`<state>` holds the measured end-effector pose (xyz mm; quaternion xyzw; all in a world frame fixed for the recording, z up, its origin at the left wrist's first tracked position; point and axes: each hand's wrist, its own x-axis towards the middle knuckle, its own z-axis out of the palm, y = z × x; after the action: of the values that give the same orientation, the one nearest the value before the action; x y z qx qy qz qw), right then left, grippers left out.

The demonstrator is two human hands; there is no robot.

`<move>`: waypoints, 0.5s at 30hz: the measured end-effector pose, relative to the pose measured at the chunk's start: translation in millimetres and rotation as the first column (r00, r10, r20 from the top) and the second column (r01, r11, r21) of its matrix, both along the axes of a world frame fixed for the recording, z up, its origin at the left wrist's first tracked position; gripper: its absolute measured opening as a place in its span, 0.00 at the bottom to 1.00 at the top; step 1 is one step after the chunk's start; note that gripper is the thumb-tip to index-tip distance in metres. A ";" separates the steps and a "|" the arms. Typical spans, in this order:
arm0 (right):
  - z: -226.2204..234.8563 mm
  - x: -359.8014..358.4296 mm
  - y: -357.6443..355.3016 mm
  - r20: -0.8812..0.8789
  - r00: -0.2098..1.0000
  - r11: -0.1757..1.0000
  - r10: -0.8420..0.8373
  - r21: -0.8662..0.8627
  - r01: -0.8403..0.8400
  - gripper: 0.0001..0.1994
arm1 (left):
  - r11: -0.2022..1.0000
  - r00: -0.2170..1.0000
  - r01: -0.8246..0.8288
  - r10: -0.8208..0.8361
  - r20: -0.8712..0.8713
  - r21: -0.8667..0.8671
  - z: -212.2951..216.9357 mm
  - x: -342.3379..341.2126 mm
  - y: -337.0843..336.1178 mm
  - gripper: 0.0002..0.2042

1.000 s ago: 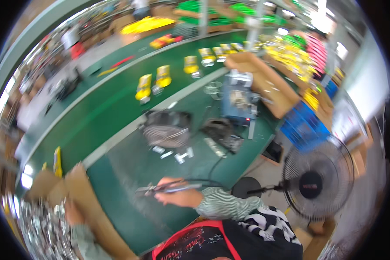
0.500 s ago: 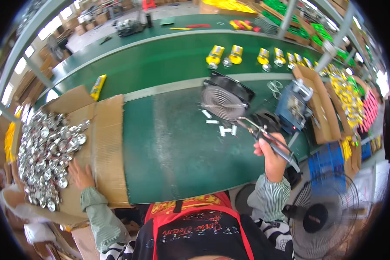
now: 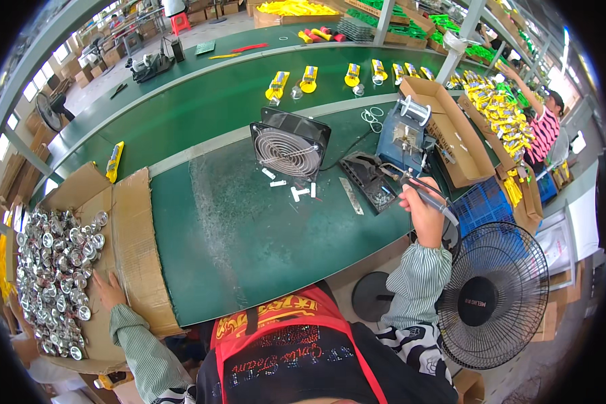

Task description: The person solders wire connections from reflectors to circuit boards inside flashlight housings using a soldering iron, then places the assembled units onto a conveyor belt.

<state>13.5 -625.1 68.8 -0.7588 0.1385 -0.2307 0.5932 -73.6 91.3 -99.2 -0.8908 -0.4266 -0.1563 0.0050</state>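
Note:
My right hand (image 3: 424, 209) is closed round a soldering iron (image 3: 429, 196), whose front end is over the black tray-like stand (image 3: 370, 180). That stand, with small bits in it, sits in front of a blue soldering machine (image 3: 400, 141) carrying a spool of wire (image 3: 415, 111). On the left, my left hand (image 3: 109, 291) rests with fingers stretched out on the inner cardboard of an open box (image 3: 138, 232). Beside its fingertips lies a heap of shiny, round silver parts with thin wires (image 3: 60, 269). I see nothing held in that hand.
A small black fan with a wire grille (image 3: 288, 151) stands on the green bench (image 3: 249, 249), near several white pieces (image 3: 299, 193). Yellow parts (image 3: 308, 79) line the belt behind (image 3: 215, 111). A floor fan (image 3: 495, 296) stands at right; a person in pink stripes (image 3: 542, 131) works beyond.
The whole view has swung to the right, so the bench sits further left. The iron's front end has come from beside the small fan to the black stand. My left hand stays on the cardboard.

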 end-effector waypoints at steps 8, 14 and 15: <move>-32.2 49.7 -16.0 -0.143 0.976 0.987 0.161 0.029 -0.159 0.09 | 0.992 0.998 -0.031 0.024 0.059 0.121 4.4 -9.6 -2.3 0.30; -61.2 66.5 -23.1 -0.155 0.977 0.986 0.149 0.101 -0.135 0.14 | 0.996 0.999 -0.031 0.033 -0.020 0.084 15.7 4.6 -32.5 0.29; -65.6 64.6 -23.4 -0.142 0.983 0.986 0.118 0.134 -0.099 0.15 | 0.998 0.999 -0.002 0.000 0.034 0.057 15.9 3.3 -33.7 0.29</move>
<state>78.1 -648.5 3.2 -0.7414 0.1551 -0.1312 0.6395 -70.3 57.6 -83.4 -0.8874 -0.4223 -0.1834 0.0230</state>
